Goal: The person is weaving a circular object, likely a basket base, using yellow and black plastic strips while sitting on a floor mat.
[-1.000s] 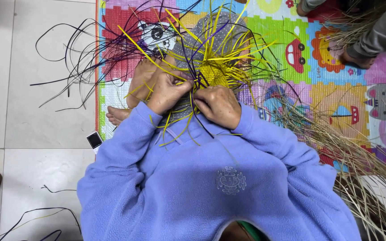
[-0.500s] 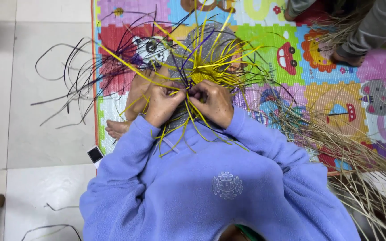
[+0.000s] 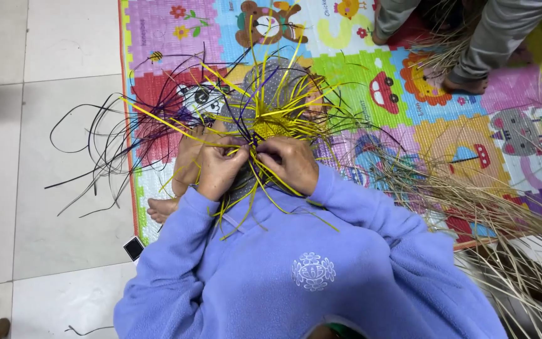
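Note:
A small woven piece of yellow strips [image 3: 270,128] rests on my lap, with long yellow and dark purple strands [image 3: 158,122] fanning out from it in all directions. My left hand [image 3: 219,168] pinches yellow strands at the weave's near edge. Close beside it, my right hand [image 3: 291,162] grips strands at the same spot. Both arms wear lilac fleece sleeves. My legs in dotted grey trousers lie under the weave, and a bare foot [image 3: 161,209] shows at the left.
A colourful cartoon foam mat [image 3: 409,94] covers the floor ahead, white tiles [image 3: 39,188] lie left. A heap of dry straw-coloured strands [image 3: 490,213] spreads at right. Another person's grey-trousered legs [image 3: 484,37] sit at top right. A small black square object [image 3: 133,247] lies by the mat edge.
The view has tilted so the weave sits lower in frame. My hands have closed in together on the weave's near edge and keep working the yellow strands.

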